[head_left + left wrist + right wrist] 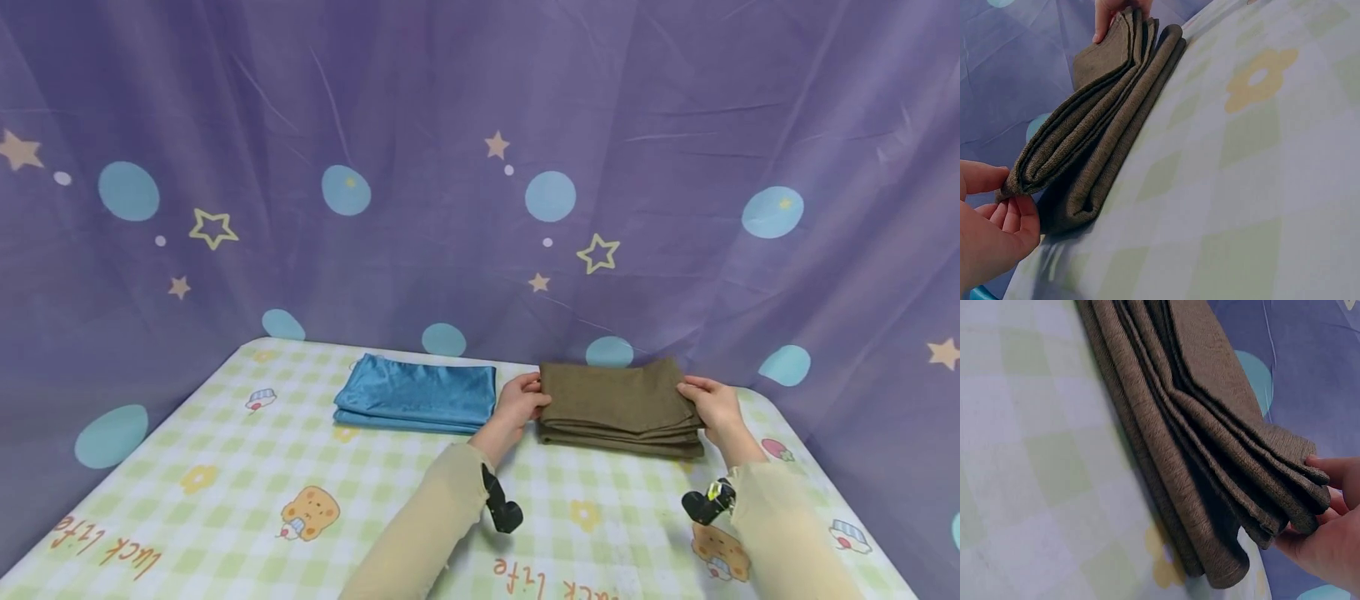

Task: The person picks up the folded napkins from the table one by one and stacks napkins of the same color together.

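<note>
A stack of folded brown cloth [611,400] lies at the back right of the table, several layers thick. My left hand [519,406] pinches its left end; in the left wrist view the thumb and fingers [1019,215] grip the upper folded layers, lifted a little off the lower fold. At the opposite end my right hand [716,408] pinches the right corner. In the right wrist view its fingers [1332,465] hold the upper layers of the brown cloth [1179,437], which fan out apart from the bottom fold.
To the left of the brown stack lies a folded shiny blue cloth [420,393], close to my left hand. Both sit on a green-checked tablecloth [247,492]. A purple curtain [450,275] with stars and dots hangs right behind the table's back edge.
</note>
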Demonstrator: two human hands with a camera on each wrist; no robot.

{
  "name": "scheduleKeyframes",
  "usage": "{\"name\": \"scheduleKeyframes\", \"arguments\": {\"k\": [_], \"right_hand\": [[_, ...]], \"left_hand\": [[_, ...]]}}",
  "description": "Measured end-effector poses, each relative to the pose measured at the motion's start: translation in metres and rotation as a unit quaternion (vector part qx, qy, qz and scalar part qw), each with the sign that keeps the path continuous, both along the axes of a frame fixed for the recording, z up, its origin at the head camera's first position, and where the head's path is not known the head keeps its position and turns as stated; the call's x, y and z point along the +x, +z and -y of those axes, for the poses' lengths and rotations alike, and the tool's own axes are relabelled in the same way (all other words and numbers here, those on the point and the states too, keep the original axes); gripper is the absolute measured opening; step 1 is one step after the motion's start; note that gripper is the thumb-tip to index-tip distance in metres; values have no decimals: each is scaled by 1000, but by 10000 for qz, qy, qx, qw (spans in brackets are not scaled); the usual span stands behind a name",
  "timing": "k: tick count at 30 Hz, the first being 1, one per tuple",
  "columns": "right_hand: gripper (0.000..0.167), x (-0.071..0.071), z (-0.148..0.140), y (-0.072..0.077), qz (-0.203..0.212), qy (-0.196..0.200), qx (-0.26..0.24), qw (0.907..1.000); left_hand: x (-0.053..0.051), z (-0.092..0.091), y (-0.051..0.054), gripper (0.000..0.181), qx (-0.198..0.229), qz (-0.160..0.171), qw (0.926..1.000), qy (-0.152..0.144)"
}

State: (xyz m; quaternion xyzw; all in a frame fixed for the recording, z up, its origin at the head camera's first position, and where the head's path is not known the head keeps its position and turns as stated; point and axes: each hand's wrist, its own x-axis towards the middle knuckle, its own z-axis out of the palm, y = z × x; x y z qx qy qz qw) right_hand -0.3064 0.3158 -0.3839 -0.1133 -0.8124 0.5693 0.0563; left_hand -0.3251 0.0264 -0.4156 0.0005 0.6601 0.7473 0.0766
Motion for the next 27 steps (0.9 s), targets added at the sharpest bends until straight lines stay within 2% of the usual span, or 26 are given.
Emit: {"name": "scheduleKeyframes", "arguments": {"k": [7,11,22,27], "right_hand": [[49,-1,-1,-6,-308,100,28,9995],[46,-2,-3,-12,-459,74,341,9983],[45,-4,-5,-27,-201,200,903,9955],[45,-5,-5,-32,-295,157,1069,9937]], "left_hand": [[-3,1,-7,56,41,-15,9999,125],[-1,-1,-7,56,25,-13,10000,95],[-2,-2,-14,59,88,-43,9998,150],[-4,-3,-15,59,9,-66,9999,141]]}}
